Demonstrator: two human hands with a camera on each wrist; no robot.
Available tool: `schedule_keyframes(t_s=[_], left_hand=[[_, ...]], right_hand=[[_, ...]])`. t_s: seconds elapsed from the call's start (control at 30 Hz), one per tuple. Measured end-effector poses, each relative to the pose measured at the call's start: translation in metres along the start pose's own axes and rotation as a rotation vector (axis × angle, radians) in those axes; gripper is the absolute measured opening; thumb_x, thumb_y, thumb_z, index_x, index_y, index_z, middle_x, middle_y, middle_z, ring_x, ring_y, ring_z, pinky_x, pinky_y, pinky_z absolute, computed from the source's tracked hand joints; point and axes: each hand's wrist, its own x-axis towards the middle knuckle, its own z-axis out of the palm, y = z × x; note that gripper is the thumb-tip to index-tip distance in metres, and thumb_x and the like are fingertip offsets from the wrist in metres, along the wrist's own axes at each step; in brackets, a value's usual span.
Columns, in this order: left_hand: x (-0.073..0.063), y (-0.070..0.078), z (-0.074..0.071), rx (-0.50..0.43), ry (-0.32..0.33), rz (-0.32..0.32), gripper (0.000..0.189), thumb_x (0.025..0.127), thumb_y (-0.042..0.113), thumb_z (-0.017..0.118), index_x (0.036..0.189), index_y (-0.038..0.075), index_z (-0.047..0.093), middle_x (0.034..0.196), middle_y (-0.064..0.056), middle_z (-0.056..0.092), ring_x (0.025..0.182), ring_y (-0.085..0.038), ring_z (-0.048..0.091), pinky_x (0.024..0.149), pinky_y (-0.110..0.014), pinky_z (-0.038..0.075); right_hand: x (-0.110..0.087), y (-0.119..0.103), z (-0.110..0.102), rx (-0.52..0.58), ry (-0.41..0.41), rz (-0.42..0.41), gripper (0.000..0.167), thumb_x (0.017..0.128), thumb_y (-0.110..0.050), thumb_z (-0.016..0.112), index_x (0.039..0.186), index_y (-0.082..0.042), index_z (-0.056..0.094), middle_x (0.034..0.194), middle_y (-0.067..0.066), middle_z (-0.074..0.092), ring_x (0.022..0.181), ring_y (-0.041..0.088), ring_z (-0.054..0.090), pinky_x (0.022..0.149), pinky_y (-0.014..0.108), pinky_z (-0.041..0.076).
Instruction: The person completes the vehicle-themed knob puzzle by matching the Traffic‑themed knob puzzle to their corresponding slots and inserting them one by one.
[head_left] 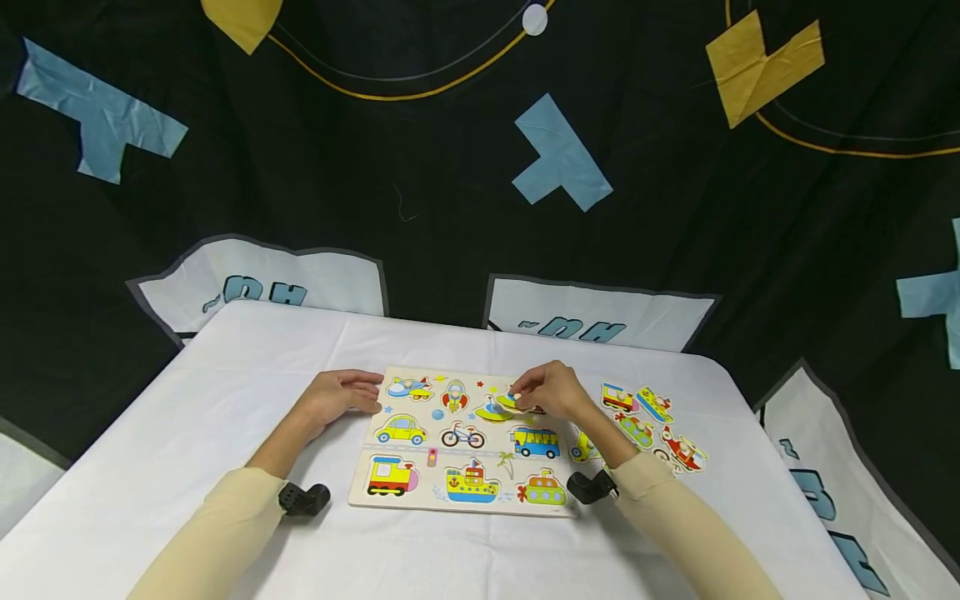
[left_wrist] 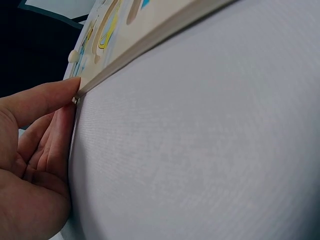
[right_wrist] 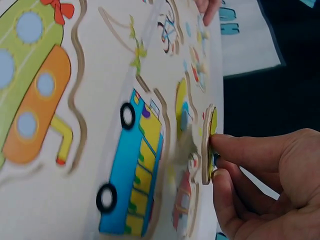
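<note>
A wooden peg puzzle board [head_left: 420,500] with printed vehicles lies on the table. My left hand [head_left: 347,394] is at its upper left edge; in the left wrist view, the thumb and a finger [left_wrist: 55,95] pinch the board's corner. My right hand [head_left: 555,390] holds a yellow-green flying saucer puzzle piece [head_left: 510,403] over the board's upper right, overlapping the printed saucer [head_left: 491,412]. In the right wrist view the piece [right_wrist: 206,150] is tilted on edge, its face towards the fingertips, and the board's blue bus picture [right_wrist: 125,175] is nearby.
Loose puzzle pieces lie right of the board: a train [head_left: 618,397], a ship [head_left: 655,406], a submarine [head_left: 635,430] and a helicopter [head_left: 684,450]. A yellow piece [head_left: 582,447] is partly hidden by the right forearm. Behind the white-covered table [head_left: 300,333] hangs a black cloth [head_left: 450,167].
</note>
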Motion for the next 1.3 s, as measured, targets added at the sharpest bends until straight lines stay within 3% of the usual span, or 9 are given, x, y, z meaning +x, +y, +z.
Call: schedule_keyframes(t_s=[0.43, 1.3], left_hand=[[-0.001, 0.000, 0.001, 0.010, 0.004, 0.000, 0.055, 0.080, 0.015, 0.083, 0.132, 0.008, 0.067, 0.110, -0.008, 0.076, 0.100, -0.018, 0.069, 0.106, -0.048, 0.045], [-0.001, 0.000, 0.001, 0.000, -0.002, -0.028, 0.058, 0.079, 0.016, 0.084, 0.133, 0.009, 0.065, 0.112, -0.008, 0.077, 0.103, -0.020, 0.070, 0.107, -0.048, 0.045]], right_hand=[[0.003, -0.008, 0.026, -0.028, -0.012, -0.056, 0.008, 0.079, -0.009, 0.085, 0.086, -0.013, 0.081, 0.081, -0.003, 0.073, 0.079, 0.013, 0.060, 0.073, 0.028, 0.046], [0.004, -0.010, 0.036, -0.051, -0.014, -0.009, 0.006, 0.081, -0.011, 0.085, 0.085, -0.014, 0.081, 0.082, -0.002, 0.070, 0.078, 0.015, 0.058, 0.071, 0.027, 0.045]])
